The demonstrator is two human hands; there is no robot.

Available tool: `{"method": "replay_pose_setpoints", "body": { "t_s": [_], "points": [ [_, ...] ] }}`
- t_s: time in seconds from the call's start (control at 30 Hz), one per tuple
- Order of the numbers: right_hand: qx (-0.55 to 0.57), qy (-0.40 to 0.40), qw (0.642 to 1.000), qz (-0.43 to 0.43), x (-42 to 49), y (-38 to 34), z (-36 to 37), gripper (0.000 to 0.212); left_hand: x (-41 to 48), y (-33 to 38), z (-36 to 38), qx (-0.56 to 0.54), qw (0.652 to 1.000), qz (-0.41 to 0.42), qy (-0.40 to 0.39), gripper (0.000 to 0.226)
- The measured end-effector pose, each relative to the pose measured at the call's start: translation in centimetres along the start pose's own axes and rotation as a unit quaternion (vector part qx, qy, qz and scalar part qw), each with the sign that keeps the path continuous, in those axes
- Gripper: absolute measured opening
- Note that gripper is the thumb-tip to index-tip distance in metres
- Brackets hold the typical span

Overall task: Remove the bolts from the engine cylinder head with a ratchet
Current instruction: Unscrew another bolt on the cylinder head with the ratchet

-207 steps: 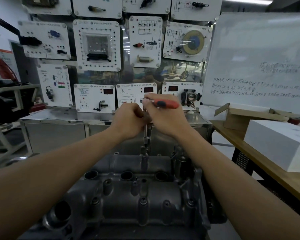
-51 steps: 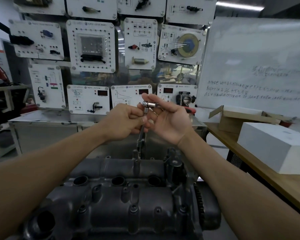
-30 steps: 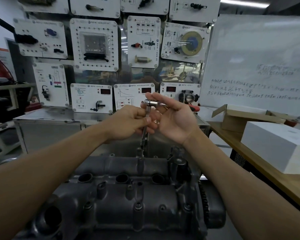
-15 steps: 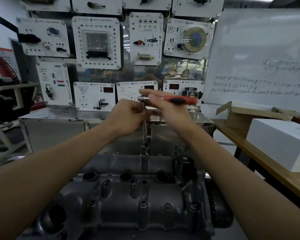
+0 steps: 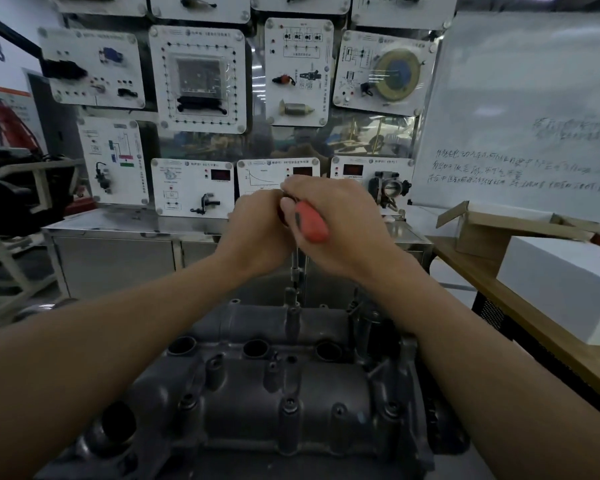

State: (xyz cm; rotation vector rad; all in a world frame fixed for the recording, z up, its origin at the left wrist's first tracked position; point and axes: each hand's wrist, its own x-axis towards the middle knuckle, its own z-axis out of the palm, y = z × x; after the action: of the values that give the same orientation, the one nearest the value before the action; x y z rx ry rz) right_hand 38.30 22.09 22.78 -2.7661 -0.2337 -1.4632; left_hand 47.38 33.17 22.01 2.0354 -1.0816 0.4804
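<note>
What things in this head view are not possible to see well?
All in the head view:
1. Head of the ratchet: hidden between the left hand and right hand.
2. The bolt being worked on: covered by the socket, dark.
3. Writing on the whiteboard: blurred, too small.
4. Near end of the cylinder head: cut off by the bottom edge.

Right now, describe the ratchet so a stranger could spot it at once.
Start at the dark grey engine cylinder head at bottom centre; a thin steel extension rises from its far edge. On top of it, the left hand and right hand hold the ratchet. Its orange-red handle is the only bright thing among grey metal.
</note>
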Motion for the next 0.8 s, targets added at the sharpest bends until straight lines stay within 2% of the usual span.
{"method": "replay_pose_setpoints", "body": {
  "t_s": [0.03,0.07,0.1,0.13,0.17,0.23,0.37,0.4,0.43,0.47,0.5,0.53,0.57,0.6,0.63,0.67,0.7,0.73,0.77,0.8],
  "points": [
    [-0.034,-0.006,0.999,-0.019,0.1,-0.2,-0.1,0.023,-0.1,-0.1,0.1,-0.011,1.0,0.01,-0.01,0.03],
    [-0.01,-0.007,1.0,-0.012,0.2,-0.2,-0.1,0.022,-0.1,-0.2,0.0,-0.013,1.0,0.019,-0.014,0.026],
    [0.063,-0.004,0.998,0.023,0.1,-0.1,-0.1,0.019,-0.1,-0.3,-0.1,-0.018,1.0,0.021,-0.011,0.019],
    [0.175,0.005,0.981,0.084,0.0,0.2,0.0,0.016,-0.1,-0.4,-0.2,-0.038,0.999,0.018,-0.017,0.013],
    [0.301,0.011,0.94,0.157,-0.1,0.5,0.2,0.018,0.0,-0.4,-0.3,-0.089,0.995,0.006,-0.037,0.012],
    [0.511,-0.006,0.814,0.274,0.0,1.3,0.7,0.025,-0.1,-0.4,-0.3,-0.198,0.975,-0.022,-0.098,0.015],
    [0.74,-0.051,0.592,0.315,-0.5,3.3,0.8,0.029,0.0,-1.0,-0.5,-0.253,0.95,-0.018,-0.183,0.02],
    [0.771,-0.049,0.548,0.321,-0.7,3.7,0.7,0.031,0.1,-1.1,-0.5,-0.254,0.946,-0.014,-0.2,0.022],
    [0.787,-0.051,0.522,0.324,-0.9,3.9,0.7,0.036,0.1,-1.1,-0.5,-0.25,0.946,-0.012,-0.206,0.022],
    [0.792,-0.056,0.512,0.326,-1.1,4.1,0.8,0.043,0.1,-1.0,-0.5,-0.245,0.949,-0.013,-0.199,0.022],
    [0.788,-0.061,0.518,0.326,-1.2,4.1,0.8,0.047,0.1,-0.8,-0.5,-0.241,0.953,-0.019,-0.182,0.02],
    [0.773,-0.058,0.541,0.327,-1.1,4.1,1.0,0.046,0.1,-0.6,-0.5,-0.244,0.957,-0.029,-0.157,0.018],
    [0.743,-0.047,0.582,0.325,-1.0,3.9,1.0,0.04,0.1,-0.4,-0.4,-0.239,0.962,-0.037,-0.124,0.018],
    [0.686,-0.029,0.653,0.319,-0.8,3.3,1.0,0.034,0.1,-0.3,-0.2,-0.212,0.973,-0.039,-0.082,0.019],
    [0.595,-0.009,0.747,0.296,-0.6,2.6,0.9,0.028,0.1,-0.1,0.0,-0.164,0.985,-0.037,-0.037,0.021],
    [0.467,0.014,0.85,0.244,-0.4,1.9,0.8,0.024,0.1,-0.1,0.1,-0.113,0.993,-0.032,-0.001,0.023],
    [0.324,0.03,0.931,0.166,-0.3,1.3,0.8,0.021,0.1,0.0,0.1,-0.071,0.997,-0.028,0.017,0.023],
    [0.198,0.025,0.976,0.086,-0.2,0.6,0.6,0.02,-0.1,0.1,0.1,-0.042,0.999,-0.02,0.024,0.024],
    [0.109,0.012,0.994,0.031,-0.1,0.0,0.5,0.022,-0.3,0.3,0.0,-0.024,0.999,-0.011,0.021,0.027],
    [0.074,-0.002,0.997,0.011,-0.1,-0.1,0.5,0.026,-0.4,0.3,-0.1,-0.02,1.0,-0.006,0.013,0.031]
  ]
}}
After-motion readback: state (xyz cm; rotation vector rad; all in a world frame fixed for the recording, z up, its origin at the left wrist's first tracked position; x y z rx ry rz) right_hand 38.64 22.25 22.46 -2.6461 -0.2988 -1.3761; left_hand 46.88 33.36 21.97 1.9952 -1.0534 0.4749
